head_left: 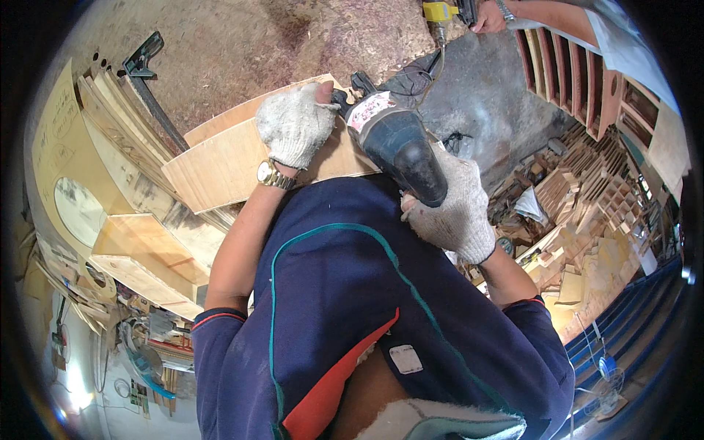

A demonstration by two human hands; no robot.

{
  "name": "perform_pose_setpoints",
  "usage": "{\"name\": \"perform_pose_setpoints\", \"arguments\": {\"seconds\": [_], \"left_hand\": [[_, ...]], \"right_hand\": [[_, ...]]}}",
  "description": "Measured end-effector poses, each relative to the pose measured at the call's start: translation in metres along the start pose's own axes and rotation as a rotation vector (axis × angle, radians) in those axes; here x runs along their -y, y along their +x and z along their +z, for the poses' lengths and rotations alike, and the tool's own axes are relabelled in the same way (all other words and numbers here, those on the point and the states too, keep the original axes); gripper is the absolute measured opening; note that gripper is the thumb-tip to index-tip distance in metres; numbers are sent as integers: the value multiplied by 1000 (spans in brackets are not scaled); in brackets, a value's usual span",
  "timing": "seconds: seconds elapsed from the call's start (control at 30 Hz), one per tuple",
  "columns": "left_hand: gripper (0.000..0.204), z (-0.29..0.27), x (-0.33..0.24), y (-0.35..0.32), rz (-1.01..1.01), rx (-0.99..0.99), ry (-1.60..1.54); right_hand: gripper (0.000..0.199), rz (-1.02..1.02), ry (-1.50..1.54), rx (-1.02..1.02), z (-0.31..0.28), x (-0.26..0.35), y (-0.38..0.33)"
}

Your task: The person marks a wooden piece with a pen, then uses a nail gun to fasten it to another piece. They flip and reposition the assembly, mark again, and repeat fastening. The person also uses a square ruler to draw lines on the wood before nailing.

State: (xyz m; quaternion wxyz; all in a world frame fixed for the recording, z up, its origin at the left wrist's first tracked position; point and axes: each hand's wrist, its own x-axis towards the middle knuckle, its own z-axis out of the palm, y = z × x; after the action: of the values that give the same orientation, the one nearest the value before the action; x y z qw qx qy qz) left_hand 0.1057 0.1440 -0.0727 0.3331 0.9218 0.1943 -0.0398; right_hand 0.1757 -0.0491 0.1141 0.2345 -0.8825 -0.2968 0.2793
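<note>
My right hand (458, 209), in a whitish knit glove, wraps round the rear of a black power tool (407, 150) with a pale label on top. Its exact kind and working end are hidden from above. At the tool's front, my left hand (295, 125), also gloved and with a bare thumb tip showing, is closed at a dark knob-like part. Beneath both hands lies a light plywood piece (220, 172) with a raised board along its far side, close against my body. A gold-coloured watch (273, 174) circles my left wrist.
A co-worker's hand (488, 16) holds a tool with a yellow part (440, 11) at the far right, beside a slatted wooden frame (561, 70). A black clamp (158, 95) and curved wooden strips (121, 128) stand left. An open plywood box (150, 253) sits nearer. Wood offcuts (579, 213) pile at right.
</note>
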Motion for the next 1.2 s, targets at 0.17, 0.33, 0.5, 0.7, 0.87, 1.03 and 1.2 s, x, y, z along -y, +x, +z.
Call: {"name": "perform_pose_setpoints", "arguments": {"seconds": [0.17,0.33,0.5,0.7,0.87,1.03,1.2], "left_hand": [[61,6,4,1,36,-75,-20],[61,12,8,1,22,-55,24],[60,9,5,4,36,-92,54],[62,-8,-1,7,41,-22,67],[34,-31,5,-5,82,-318,137],[46,-50,30,-15,-14,-377,340],[59,-54,34,-31,-196,-121,279]], "right_hand": [[45,72,158,-10,3,3,12],[45,239,180,134,-6,10,19],[35,158,60,53,-7,17,23],[33,376,221,-19,-15,12,25],[21,370,545,-313,-27,-20,11],[26,182,1076,-346,-24,-103,40],[33,65,1362,-126,1,-188,104]]}}
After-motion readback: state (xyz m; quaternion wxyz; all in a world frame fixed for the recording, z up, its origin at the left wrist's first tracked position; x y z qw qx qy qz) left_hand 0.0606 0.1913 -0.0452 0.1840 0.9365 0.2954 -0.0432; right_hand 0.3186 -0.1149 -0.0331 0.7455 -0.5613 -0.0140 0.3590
